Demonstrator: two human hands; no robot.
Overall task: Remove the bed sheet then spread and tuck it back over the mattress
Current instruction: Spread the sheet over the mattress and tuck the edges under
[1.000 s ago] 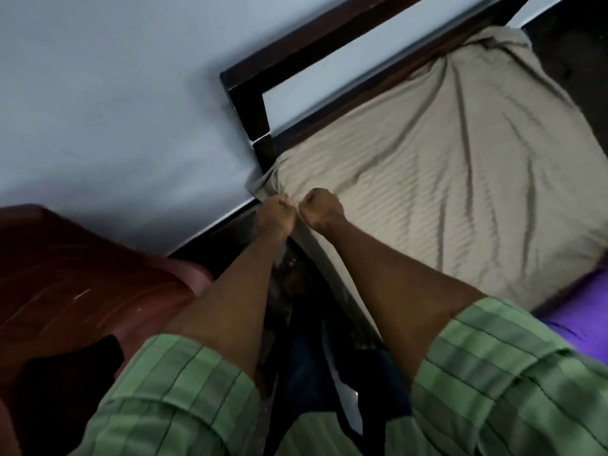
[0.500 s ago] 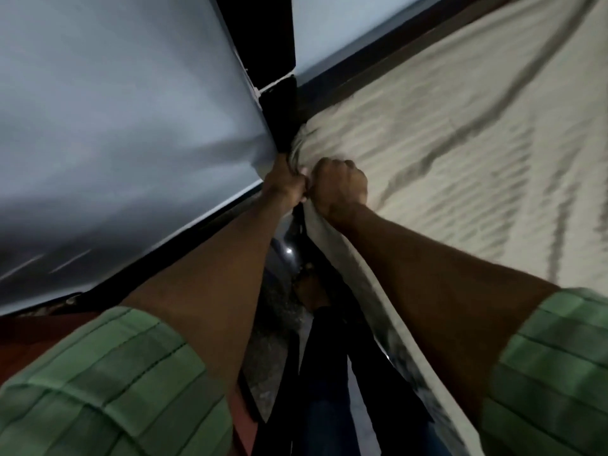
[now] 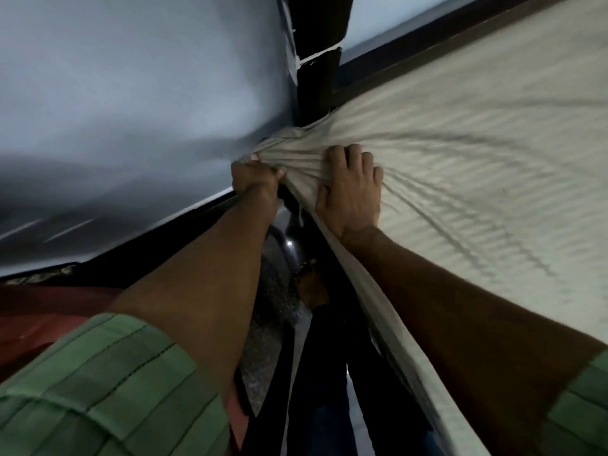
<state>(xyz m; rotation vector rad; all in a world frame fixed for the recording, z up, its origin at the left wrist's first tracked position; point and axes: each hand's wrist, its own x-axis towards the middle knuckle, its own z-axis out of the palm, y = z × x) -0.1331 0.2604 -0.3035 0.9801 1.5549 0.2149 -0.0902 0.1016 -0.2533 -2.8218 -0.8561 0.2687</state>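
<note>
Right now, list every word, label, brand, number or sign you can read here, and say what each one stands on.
None: no readable text shows in this view.
The bed sheet bears only woven stripes.
The left hand grips its gathered corner and the right hand lies flat on it; neither covers any label that shows.
The wall and bed post are unmarked.

The bed sheet is pale beige with thin stripes. It lies spread over the mattress, and its side edge hangs down along the bed. At the corner by the dark bedpost it is bunched up into tight folds. Long wrinkles fan out from that bunch across the top. The mattress itself is hidden under the sheet.
</note>
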